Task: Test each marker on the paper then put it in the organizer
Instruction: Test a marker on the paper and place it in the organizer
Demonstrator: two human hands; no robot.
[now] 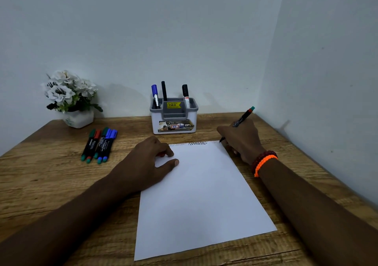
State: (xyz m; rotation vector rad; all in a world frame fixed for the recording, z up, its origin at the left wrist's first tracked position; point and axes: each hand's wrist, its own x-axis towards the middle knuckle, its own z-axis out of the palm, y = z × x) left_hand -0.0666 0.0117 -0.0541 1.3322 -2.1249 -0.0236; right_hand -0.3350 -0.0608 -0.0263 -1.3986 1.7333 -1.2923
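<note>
Wooden table [51,184]: paper [200,194], organizer [173,120], markers [100,145], flowerpot [78,118].

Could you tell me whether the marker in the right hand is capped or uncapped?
Uncapped: the marker in the right hand shows a bare tip on the paper.

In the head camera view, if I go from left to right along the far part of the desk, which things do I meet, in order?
Flower pot → loose markers lying on the desk → organizer with three markers standing in it → marker held in the right hand.
</note>
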